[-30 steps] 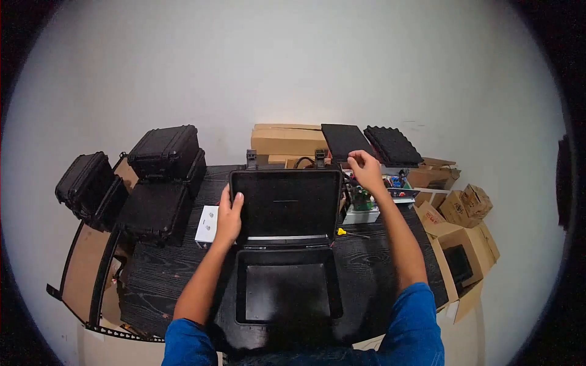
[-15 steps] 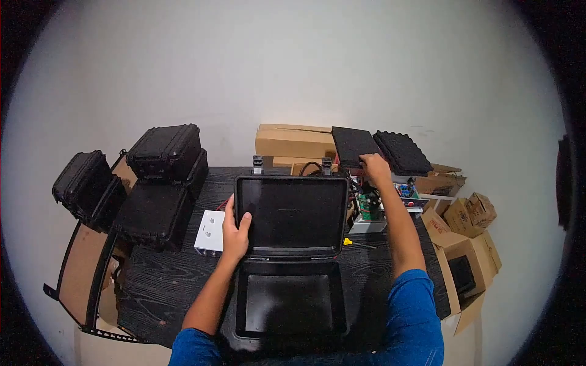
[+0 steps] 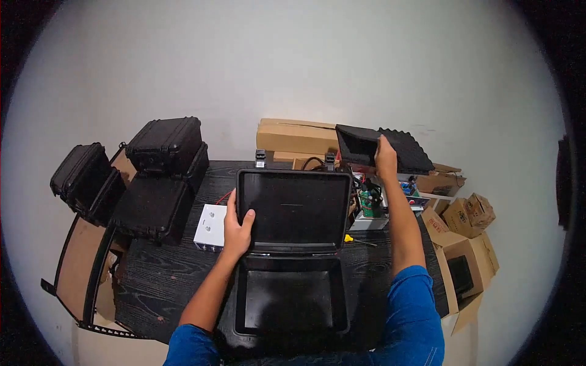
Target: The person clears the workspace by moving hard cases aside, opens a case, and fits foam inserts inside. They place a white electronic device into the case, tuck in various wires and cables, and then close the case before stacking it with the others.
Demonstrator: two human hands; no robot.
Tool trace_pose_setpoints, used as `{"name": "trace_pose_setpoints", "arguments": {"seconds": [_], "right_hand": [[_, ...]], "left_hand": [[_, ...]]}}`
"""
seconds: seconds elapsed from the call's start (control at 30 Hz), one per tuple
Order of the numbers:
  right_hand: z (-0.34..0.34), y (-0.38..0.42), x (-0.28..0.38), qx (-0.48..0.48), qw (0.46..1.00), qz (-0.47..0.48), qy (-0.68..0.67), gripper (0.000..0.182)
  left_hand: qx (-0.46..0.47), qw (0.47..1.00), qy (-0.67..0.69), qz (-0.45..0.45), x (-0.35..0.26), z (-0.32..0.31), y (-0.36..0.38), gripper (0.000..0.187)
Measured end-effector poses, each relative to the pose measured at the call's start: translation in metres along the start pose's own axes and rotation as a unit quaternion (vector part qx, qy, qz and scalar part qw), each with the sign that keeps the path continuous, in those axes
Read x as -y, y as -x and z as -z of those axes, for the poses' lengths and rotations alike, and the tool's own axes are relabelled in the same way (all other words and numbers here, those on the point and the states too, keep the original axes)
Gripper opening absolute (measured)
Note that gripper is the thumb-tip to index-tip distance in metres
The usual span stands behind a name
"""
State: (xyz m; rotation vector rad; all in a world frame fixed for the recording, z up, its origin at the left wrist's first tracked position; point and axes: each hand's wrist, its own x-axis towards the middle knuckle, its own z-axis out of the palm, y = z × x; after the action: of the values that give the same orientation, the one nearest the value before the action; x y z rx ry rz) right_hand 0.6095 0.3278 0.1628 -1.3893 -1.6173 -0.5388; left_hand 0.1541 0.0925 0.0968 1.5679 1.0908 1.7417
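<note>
An open black case [image 3: 292,293] stands on the dark wood-grain table in front of me, its lid upright. My left hand [image 3: 239,229] is closed on the lid's left edge, thumb on the inner face. At the back right, my right hand [image 3: 385,160] grips the right edge of a black foam sheet [image 3: 357,135], which is partly lifted and bent. Beside it lies a second foam piece [image 3: 408,151] with a wavy edge. Below my right hand are a metal housing with green circuit boards [image 3: 370,204] and cables.
Black cases are stacked at the left [image 3: 162,146] and far left [image 3: 79,174]. A white box with knobs [image 3: 210,227] sits left of the lid. A yellow-handled screwdriver [image 3: 349,238] lies right of it. Cardboard boxes stand at the back [image 3: 296,134] and right [image 3: 469,215].
My right hand has moved slightly up and right with the foam sheet's edge, and the sheet has lifted and bent. My left hand stays on the lid.
</note>
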Motion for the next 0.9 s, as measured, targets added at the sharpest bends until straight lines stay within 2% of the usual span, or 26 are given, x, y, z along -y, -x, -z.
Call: {"name": "trace_pose_setpoints", "arguments": {"seconds": [0.13,0.2,0.3,0.4,0.5,0.53,0.57,0.6,0.63,0.67,0.73,0.77,0.87,0.9], "right_hand": [[0.037,-0.009,0.010,-0.124,0.988,-0.018,-0.085,0.026],[0.069,-0.011,0.021,-0.189,0.977,0.021,-0.096,0.023],[0.124,0.006,0.051,-0.199,0.963,-0.005,-0.181,0.021],[0.171,0.043,0.075,-0.207,0.941,0.069,-0.258,0.022],[0.216,0.100,0.111,-0.141,0.931,0.112,-0.317,0.021],[0.224,0.122,0.111,-0.104,0.920,0.122,-0.357,0.038],[0.229,0.146,0.118,-0.064,0.897,0.095,-0.426,0.068],[0.227,0.172,0.122,-0.039,0.895,0.067,-0.438,0.085],[0.244,0.182,0.135,0.030,0.871,0.105,-0.479,0.070],[0.244,0.195,0.153,0.036,0.844,0.112,-0.524,0.051],[0.241,0.222,0.158,0.080,0.872,0.111,-0.471,0.026],[0.240,0.236,0.160,0.102,0.884,0.113,-0.443,0.019],[0.244,0.247,0.170,0.145,0.890,0.165,-0.399,0.022],[0.245,0.250,0.171,0.160,0.889,0.189,-0.384,0.023]], "left_hand": [[0.001,0.999,-0.039,-0.020,0.007,0.004,-0.001,0.073],[0.013,0.998,-0.056,-0.020,0.001,0.005,-0.001,0.074],[0.024,0.996,-0.084,-0.026,-0.006,0.007,0.001,0.074],[0.021,0.989,-0.134,-0.066,0.003,0.015,0.004,0.074],[0.013,0.971,-0.199,-0.135,-0.012,0.022,0.013,0.078],[0.030,0.977,-0.149,-0.147,-0.026,0.025,0.020,0.079],[0.048,0.981,-0.098,-0.159,-0.040,0.027,0.028,0.080],[0.065,0.982,-0.047,-0.171,-0.047,0.028,0.036,0.082],[0.078,0.988,-0.009,-0.130,-0.038,0.031,0.049,0.088],[0.106,0.983,-0.044,-0.143,-0.044,0.034,0.056,0.091],[0.160,0.966,-0.113,-0.167,-0.062,0.042,0.069,0.097],[0.154,0.977,-0.068,-0.132,-0.050,0.042,0.077,0.106],[0.226,0.957,-0.076,-0.166,-0.050,0.058,0.092,0.113],[0.194,0.963,-0.075,-0.169,-0.050,0.057,0.098,0.100]]}}
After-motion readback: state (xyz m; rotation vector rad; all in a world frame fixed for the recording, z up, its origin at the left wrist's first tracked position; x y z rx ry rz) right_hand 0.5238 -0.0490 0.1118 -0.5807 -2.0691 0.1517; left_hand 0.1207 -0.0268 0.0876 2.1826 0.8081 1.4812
